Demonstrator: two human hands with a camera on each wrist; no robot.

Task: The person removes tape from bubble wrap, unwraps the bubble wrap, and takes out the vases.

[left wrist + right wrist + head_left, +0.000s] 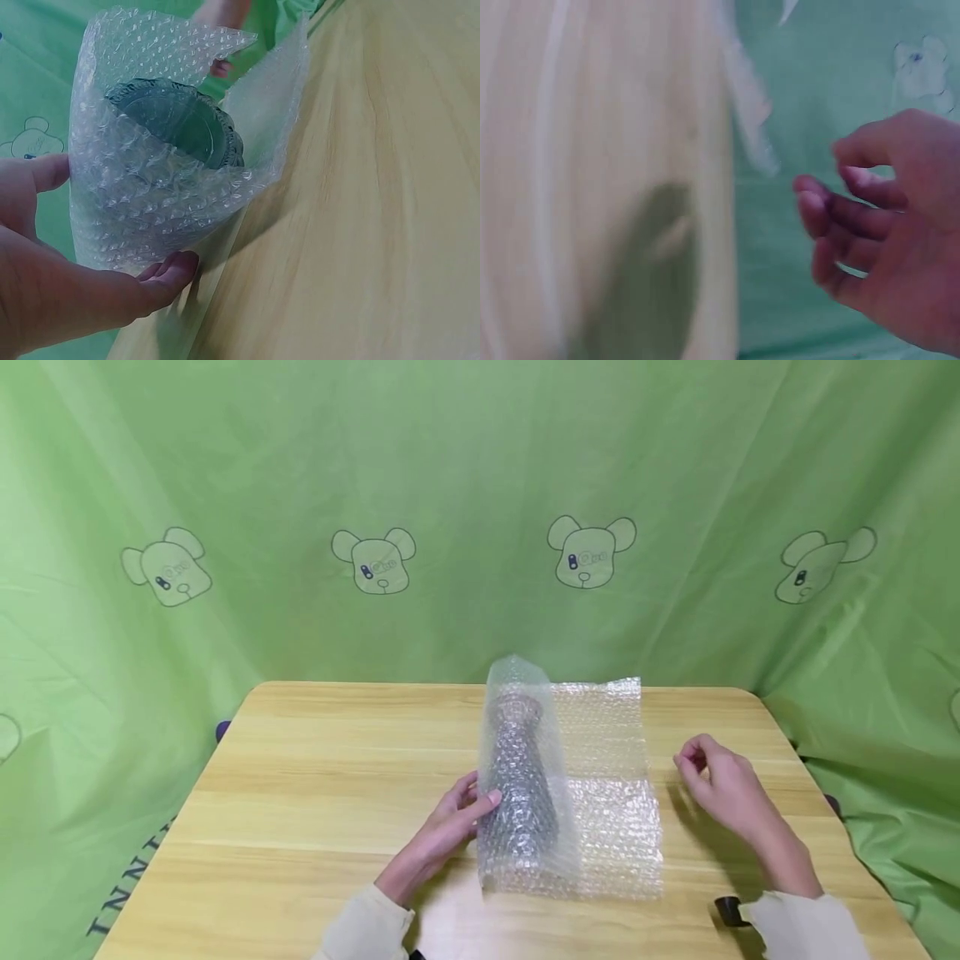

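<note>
A dark bluish glass vase (176, 124) with a scalloped round end lies on the table inside a sheet of bubble wrap (611, 835). One side of the sheet is folded over the vase; the other side spreads flat to the right. My left hand (446, 827) holds the wrapped vase from its left side, thumb on top and fingers lower down against the wrap (142, 202). To the right of the sheet, my right hand (723, 781) hovers apart from it, fingers loosely bent and nothing between them. In the right wrist view that hand (900, 232) is before the green cloth.
The wooden table (322, 777) has rounded far corners. A green cloth (465, 460) printed with bear heads hangs behind it and along both sides. A small black object (729, 911) shows at the right cuff.
</note>
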